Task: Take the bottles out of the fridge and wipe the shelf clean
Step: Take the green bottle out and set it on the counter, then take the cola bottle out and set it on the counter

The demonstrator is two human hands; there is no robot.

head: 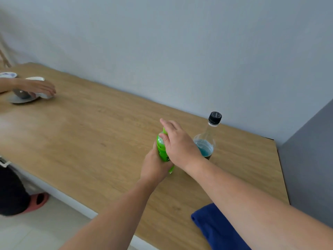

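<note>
Two bottles are already on the wooden table [100,123], so the fridge is out of view and the step in hand seems to be setting the green bottle [163,148] down. To do it well, I think the base must meet the table flat before any hand lets go, and it should stay a little apart from the clear bottle [207,141] with the black cap, which stands upright just beside and behind it with blue liquid inside; a knock could tip one of them.

Both forearms reach forward from the lower edge over the table. The blue cloth [216,228] lies folded at the near edge under the right forearm, ready for the shelf later.

The left hand [155,166] wraps the lower body of the green bottle, its fingers closed around it. The right hand [178,141] lies over the top part from the right side, palm down, its fingers half spread; I cannot tell if it really grips or only steadies. The green bottle leans slightly to the left.

Far left, another person's hand [36,87] rests on some dishes [21,98].
</note>
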